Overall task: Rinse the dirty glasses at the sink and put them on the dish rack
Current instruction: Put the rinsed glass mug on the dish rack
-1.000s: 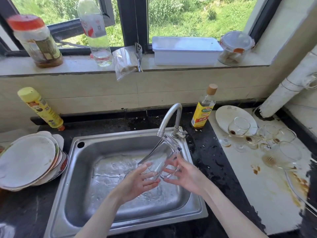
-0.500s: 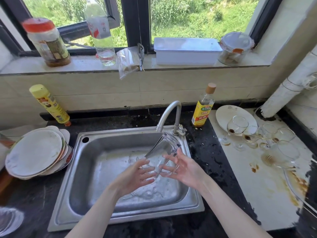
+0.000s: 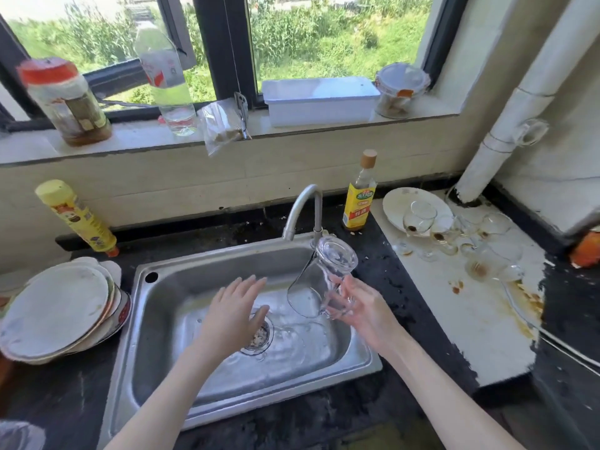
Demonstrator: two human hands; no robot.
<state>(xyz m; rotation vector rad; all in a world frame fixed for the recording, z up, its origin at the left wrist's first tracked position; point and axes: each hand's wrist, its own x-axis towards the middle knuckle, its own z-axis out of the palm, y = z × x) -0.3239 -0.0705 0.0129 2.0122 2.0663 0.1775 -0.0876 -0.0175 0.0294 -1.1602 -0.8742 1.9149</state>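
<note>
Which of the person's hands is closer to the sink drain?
The left hand. It hovers open right over the drain, partly covering it. The right hand is off to the drain's right, holding the glass.

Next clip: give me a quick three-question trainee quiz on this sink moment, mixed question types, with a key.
1. True or false: both hands grip the clear glass.
2. Which way is the glass's mouth turned? A) straight up B) down and to the left, toward the sink basin C) flat against the counter
3. Fill in: the dirty glasses waiting to be rinsed lie on the counter to the ____ of the sink.

Key:
1. False: only the right hand holds it; the left hand is open over the basin, holding nothing.
2. B
3. right
</note>
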